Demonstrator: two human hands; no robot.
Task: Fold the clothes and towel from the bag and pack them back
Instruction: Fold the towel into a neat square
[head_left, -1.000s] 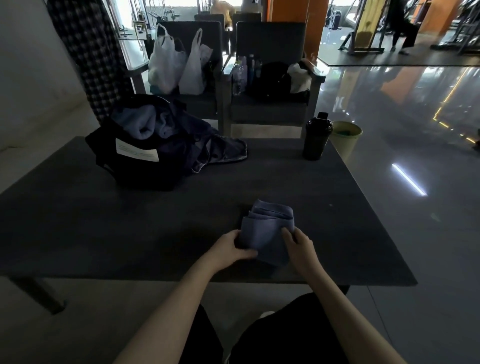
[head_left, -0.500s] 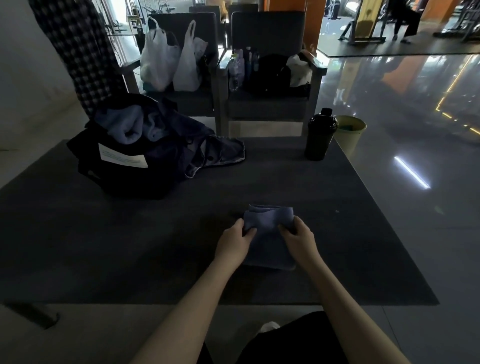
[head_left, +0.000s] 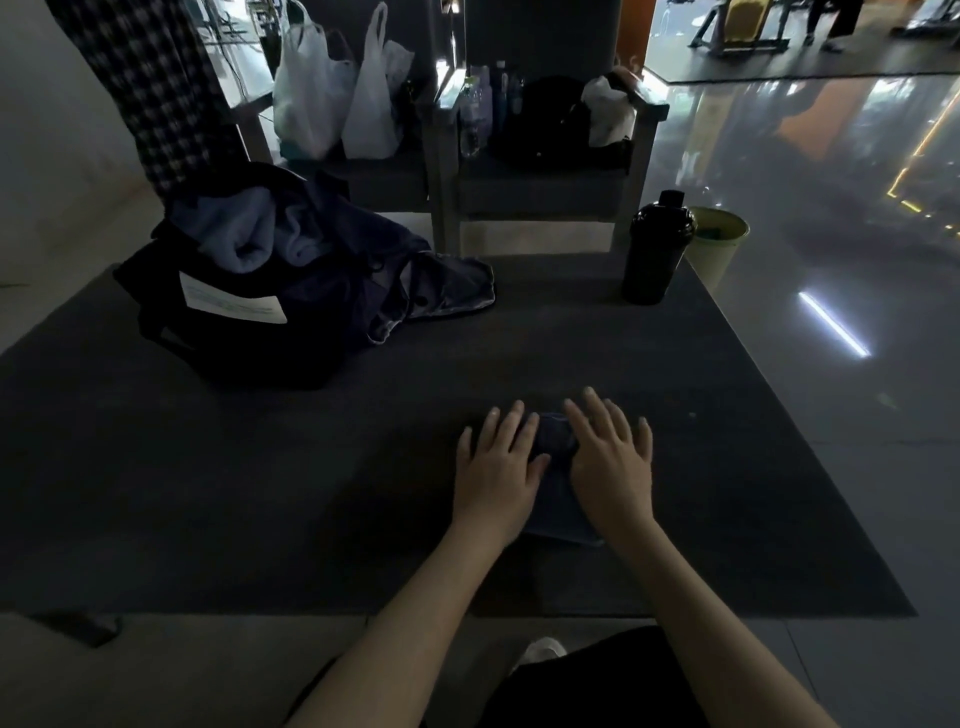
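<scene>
A small folded blue-grey towel lies on the dark table near its front edge, mostly covered by my hands. My left hand lies flat on its left half, fingers straight and spread. My right hand presses flat on its right half the same way. At the back left stands a black bag with a white label, open at the top. A light blue garment bulges from it, and dark denim clothes spill out onto the table to its right.
A black shaker bottle stands at the table's back right corner. Behind the table are two dark chairs holding white plastic bags and bottles. A pale green bin sits on the floor beyond the right edge.
Both hands have gone from pinching the towel's edges to lying flat on top of it. The raised fold has been pressed down, and the towel looks smaller and flatter.
</scene>
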